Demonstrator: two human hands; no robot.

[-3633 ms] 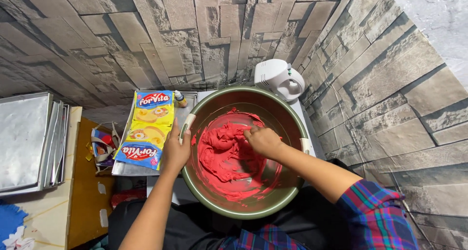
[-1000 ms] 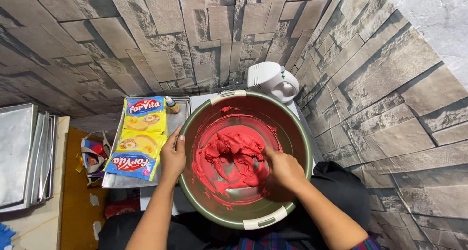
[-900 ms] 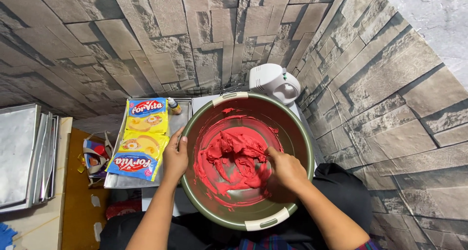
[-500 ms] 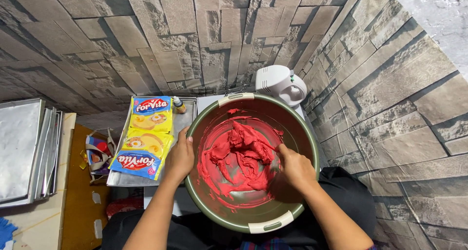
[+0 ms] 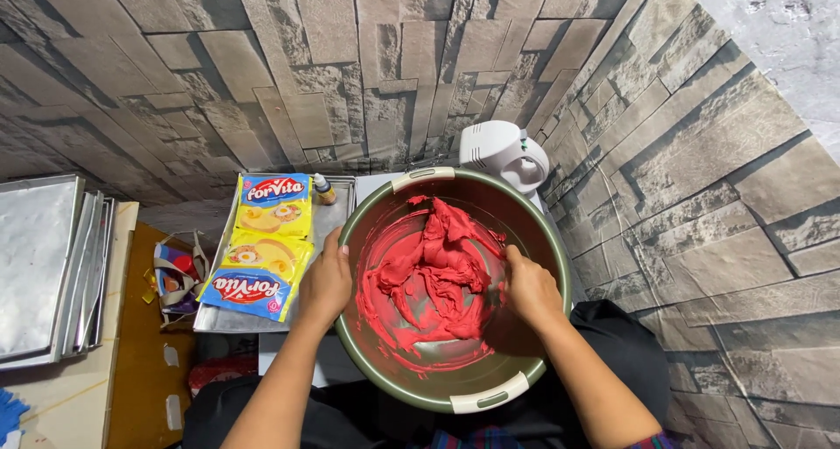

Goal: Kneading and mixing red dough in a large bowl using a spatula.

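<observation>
A large green bowl (image 5: 381,206) with cream handles sits in front of me, tilted toward my lap. Inside lies a thick red dough (image 5: 437,265), smeared over the bowl's floor and piled toward the far side. My left hand (image 5: 325,283) grips the bowl's left rim. My right hand (image 5: 530,290) is inside the bowl at its right side, fingers pressed into the edge of the red dough.
A yellow and blue packet (image 5: 258,243) lies on a metal tray (image 5: 214,319) left of the bowl, with a small bottle (image 5: 324,187) behind it. A white hand mixer (image 5: 507,154) stands beyond the bowl. Stacked metal trays (image 5: 44,265) rest at far left. Stone-pattern walls close in behind and on the right.
My right hand has moved from the middle of the dough to the bowl's right side, pushing the red mass up toward the far side. My left hand stays on the rim.
</observation>
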